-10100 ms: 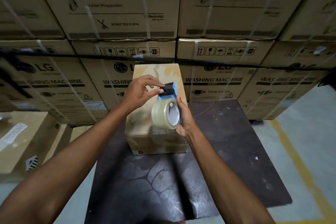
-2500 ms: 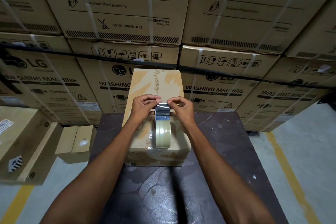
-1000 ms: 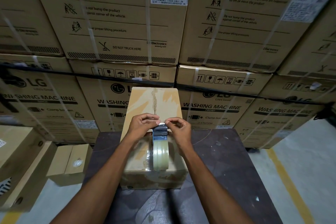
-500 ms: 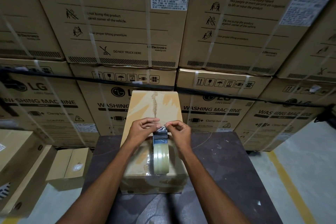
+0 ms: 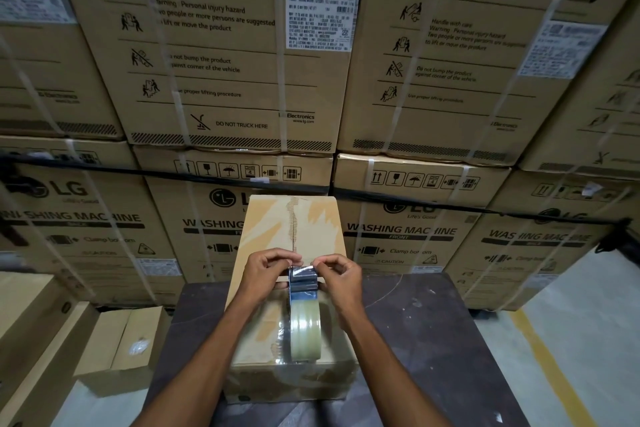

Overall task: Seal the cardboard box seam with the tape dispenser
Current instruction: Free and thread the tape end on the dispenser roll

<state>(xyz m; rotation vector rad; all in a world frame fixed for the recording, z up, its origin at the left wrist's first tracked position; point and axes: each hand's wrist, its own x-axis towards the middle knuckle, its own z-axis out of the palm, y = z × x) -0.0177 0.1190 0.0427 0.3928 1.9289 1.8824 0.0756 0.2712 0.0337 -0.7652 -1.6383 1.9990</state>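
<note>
I had the cardboard box [image 5: 277, 288] lying on the dark tabletop [image 5: 415, 329], its long axis running straight away from me toward the stacked washing-machine cartons [image 5: 235, 55]. The seam [image 5: 293, 229] ran down the middle of the top face along that same axis, its far stretch ragged and bare.

The tape dispenser [image 5: 304, 314] stood on the box's near half, directly over the seam line, roll toward me and cutter end pointing away. My left hand [image 5: 265, 272] and right hand [image 5: 341, 276] flanked the cutter end, about equally near it. The fingers of each were pinched together on what I judged to be the loose end of the clear tape [image 5: 304, 269]; the film was too thin and glossy for me to be sure how much was held.

The unsealed seam lay ahead of my fingers, further from me. As I judged it, the tape end needed pressing down on that centreline, then the dispenser had to travel along the box's length, kept square to the seam so the strip did not wander off.
</note>
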